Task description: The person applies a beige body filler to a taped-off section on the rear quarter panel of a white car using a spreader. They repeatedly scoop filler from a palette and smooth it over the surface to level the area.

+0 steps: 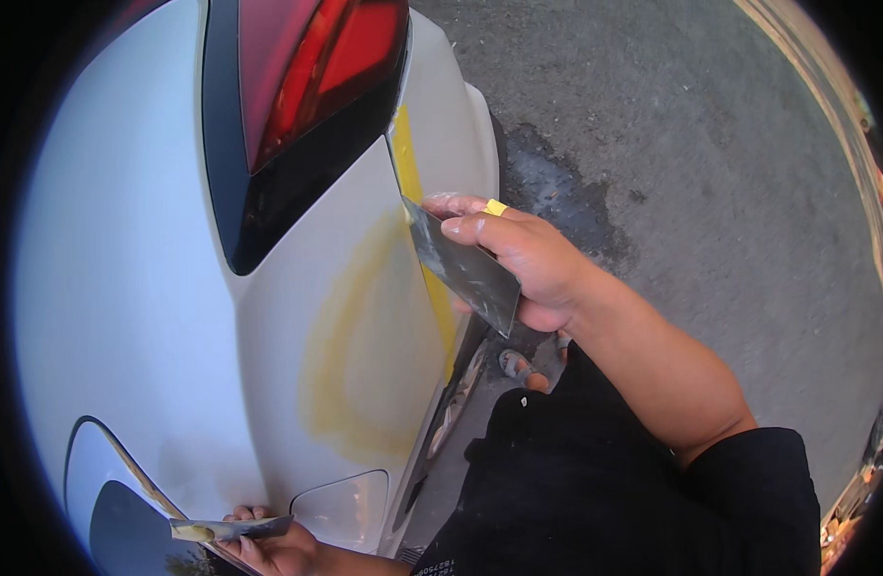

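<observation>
while pressed flat, smeared grey spreader (465, 269)

- One view only is given, taken from a fisheye camera worn on the head.
- It is aimed steeply downward, along the rear corner of a white car (153, 288).
- The body panel is seen from very close.
- Straight edges are bent near the rim, where asphalt ground (710, 192) is shown.
</observation>
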